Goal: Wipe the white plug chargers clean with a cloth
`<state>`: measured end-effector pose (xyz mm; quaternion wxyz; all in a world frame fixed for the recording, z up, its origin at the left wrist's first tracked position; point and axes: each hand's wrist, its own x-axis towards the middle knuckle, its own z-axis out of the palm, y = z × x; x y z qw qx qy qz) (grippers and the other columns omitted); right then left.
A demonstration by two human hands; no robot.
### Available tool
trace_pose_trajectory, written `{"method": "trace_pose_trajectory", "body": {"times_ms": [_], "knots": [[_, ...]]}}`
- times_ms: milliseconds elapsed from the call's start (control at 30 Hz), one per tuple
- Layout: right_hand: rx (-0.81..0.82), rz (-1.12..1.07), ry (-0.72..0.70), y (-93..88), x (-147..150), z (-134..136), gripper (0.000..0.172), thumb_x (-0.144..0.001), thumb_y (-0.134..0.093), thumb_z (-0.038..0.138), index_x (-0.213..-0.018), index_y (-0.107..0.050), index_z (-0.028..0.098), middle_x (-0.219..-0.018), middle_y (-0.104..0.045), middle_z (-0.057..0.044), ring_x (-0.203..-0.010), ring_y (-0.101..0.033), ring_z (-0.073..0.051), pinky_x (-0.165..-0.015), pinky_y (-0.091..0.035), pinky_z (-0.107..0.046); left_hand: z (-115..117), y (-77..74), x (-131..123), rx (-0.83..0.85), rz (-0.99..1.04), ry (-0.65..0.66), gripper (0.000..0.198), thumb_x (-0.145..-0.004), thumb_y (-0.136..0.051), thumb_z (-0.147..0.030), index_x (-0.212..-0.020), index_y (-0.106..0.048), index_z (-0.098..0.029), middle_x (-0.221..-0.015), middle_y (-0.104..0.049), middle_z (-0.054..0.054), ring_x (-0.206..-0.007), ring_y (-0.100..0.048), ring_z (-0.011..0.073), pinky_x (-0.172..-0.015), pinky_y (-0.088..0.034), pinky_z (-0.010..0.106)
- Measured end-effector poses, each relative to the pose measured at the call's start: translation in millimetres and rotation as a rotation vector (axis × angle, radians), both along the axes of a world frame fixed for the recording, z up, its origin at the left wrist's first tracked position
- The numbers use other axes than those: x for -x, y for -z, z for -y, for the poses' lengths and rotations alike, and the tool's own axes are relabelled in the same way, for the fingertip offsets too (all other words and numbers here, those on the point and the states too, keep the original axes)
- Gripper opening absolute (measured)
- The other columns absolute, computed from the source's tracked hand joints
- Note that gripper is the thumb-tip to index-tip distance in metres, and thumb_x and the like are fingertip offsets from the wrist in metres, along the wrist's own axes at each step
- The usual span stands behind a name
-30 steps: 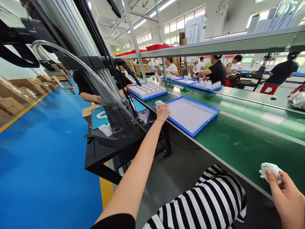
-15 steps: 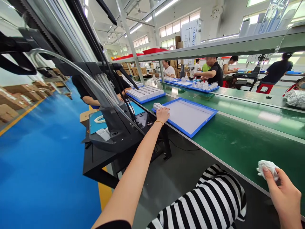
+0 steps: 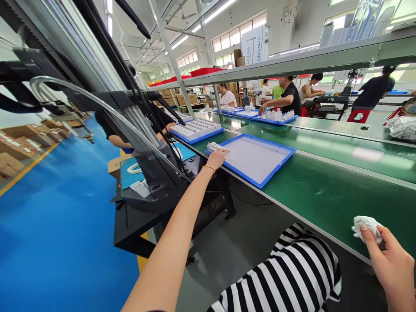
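Note:
My left hand (image 3: 217,159) reaches to the near left corner of a shallow blue-rimmed tray (image 3: 261,183). Its fingers are stretched forward beside a short row of small white plastic parts (image 3: 213,147) in that corner. Whether the fingertips touch the parts I cannot make out. At the lower right, my right hand (image 3: 386,249) pinches a crumpled white cloth (image 3: 367,226) between thumb and fingers, above the green work surface (image 3: 325,203). The rest of the tray has a pale, flat bottom.
A black machine with a metal column (image 3: 126,108) stands close on my left, trailing cables and a clear hose. Beyond my tray sits another tray of white parts (image 3: 196,130). A long shelf (image 3: 276,65) crosses above the bench. Several co-workers sit nearby, one behind the machine.
My left hand has drawn back slightly to the left and down, showing more of the white parts. My right hand keeps the cloth. The camera view has shifted a little.

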<state>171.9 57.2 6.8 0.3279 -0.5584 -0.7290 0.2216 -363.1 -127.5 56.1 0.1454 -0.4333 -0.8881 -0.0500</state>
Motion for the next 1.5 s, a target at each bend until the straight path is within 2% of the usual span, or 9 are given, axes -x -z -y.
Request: {"method": "trace_pose_trajectory", "body": {"times_ms": [300, 567, 833, 1000, 1100, 1200, 1300, 1367, 1500], "knots": [[0.005, -0.014, 0.001, 5.1, -1, -2, 0.050, -0.065, -0.047, 0.069, -0.083, -0.058, 0.025, -0.058, -0.054, -0.001, -0.053, -0.052, -0.022, -0.056, -0.041, -0.033, -4, -0.6, 9, 0.048, -0.084, 0.060, 0.048, -0.085, -0.052, -0.011, -0.132, -0.059, -0.020, -0.126, -0.065, 0.012, -0.125, -0.051, 0.0283, -0.109, -0.035, 0.041], [0.022, -0.025, -0.003, 4.1, -1, 1, 0.051, -0.065, -0.045, 0.070, -0.084, -0.057, 0.024, -0.058, -0.050, 0.001, -0.050, -0.047, -0.018, -0.055, -0.038, -0.031, -3, -4.6, 15, 0.095, -0.147, 0.084, 0.043, -0.088, -0.051, -0.013, -0.129, -0.062, -0.021, -0.121, -0.067, 0.014, -0.120, -0.053, 0.0297, -0.103, -0.036, 0.044], [0.010, -0.038, -0.023, 8.8, -2, -2, 0.052, -0.065, -0.045, 0.071, -0.085, -0.057, 0.025, -0.060, -0.051, 0.000, -0.052, -0.048, -0.019, -0.056, -0.039, -0.032, -7, -7.7, -4, 0.074, -0.206, 0.034, 0.035, -0.089, -0.054, -0.021, -0.122, -0.064, -0.018, -0.126, -0.064, 0.016, -0.124, -0.048, 0.0321, -0.110, -0.026, 0.053], [0.027, -0.056, -0.011, 13.4, -3, -8, 0.053, -0.062, -0.047, 0.073, -0.084, -0.056, 0.026, -0.068, -0.058, -0.004, -0.060, -0.054, -0.022, -0.061, -0.042, -0.035, -21, -17.6, -33, 0.009, -0.207, 0.043, 0.042, -0.092, -0.053, -0.029, -0.131, -0.058, -0.015, -0.139, -0.055, 0.018, -0.132, -0.043, 0.0344, -0.112, -0.022, 0.057], [0.028, -0.056, -0.009, 15.1, -4, -9, 0.051, -0.062, -0.048, 0.073, -0.084, -0.056, 0.027, -0.066, -0.057, -0.003, -0.057, -0.053, -0.022, -0.060, -0.042, -0.035, -37, -21.8, -69, -0.028, -0.188, 0.106, 0.049, -0.096, -0.047, -0.038, -0.140, -0.050, -0.018, -0.145, -0.051, 0.015, -0.134, -0.043, 0.0312, -0.112, -0.028, 0.052], [0.014, -0.053, -0.012, 16.0, -4, -8, 0.049, -0.064, -0.048, 0.072, -0.082, -0.055, 0.027, -0.062, -0.056, -0.002, -0.054, -0.052, -0.021, -0.058, -0.042, -0.035, -52, -17.5, -119, -0.019, -0.141, 0.273, 0.054, -0.096, -0.040, -0.054, -0.141, -0.048, -0.027, -0.147, -0.051, 0.006, -0.133, -0.046, 0.0228, -0.111, -0.035, 0.039], [0.017, -0.042, -0.014, 15.1, -5, -6, 0.049, -0.065, -0.048, 0.072, -0.081, -0.056, 0.027, -0.061, -0.055, -0.002, -0.054, -0.052, -0.021, -0.056, -0.042, -0.034, -61, -5.2, -162, 0.034, 0.075, 0.568, 0.066, -0.089, -0.038, -0.070, -0.148, -0.037, -0.038, -0.160, -0.031, 0.003, -0.140, -0.039, 0.0291, -0.112, -0.034, 0.048], [0.011, -0.035, -0.020, 14.2, -5, -5, 0.049, -0.067, -0.048, 0.072, -0.082, -0.056, 0.026, -0.060, -0.055, -0.001, -0.052, -0.051, -0.020, -0.055, -0.042, -0.033, -65, 4.6, -178, 0.105, 0.204, 0.564, 0.068, -0.089, -0.037, -0.071, -0.149, -0.031, -0.042, -0.162, -0.025, 0.003, -0.142, -0.035, 0.0330, -0.111, -0.034, 0.054], [-0.020, -0.050, -0.037, 14.9, -5, -6, 0.051, -0.068, -0.048, 0.073, -0.083, -0.057, 0.025, -0.057, -0.052, 0.000, -0.049, -0.048, -0.019, -0.053, -0.040, -0.032, -72, 20.6, -185, 0.066, 0.271, 0.392, 0.047, -0.099, -0.030, -0.047, -0.144, -0.041, -0.040, -0.150, -0.048, 0.000, -0.137, -0.044, 0.0249, -0.116, -0.027, 0.055]]}}
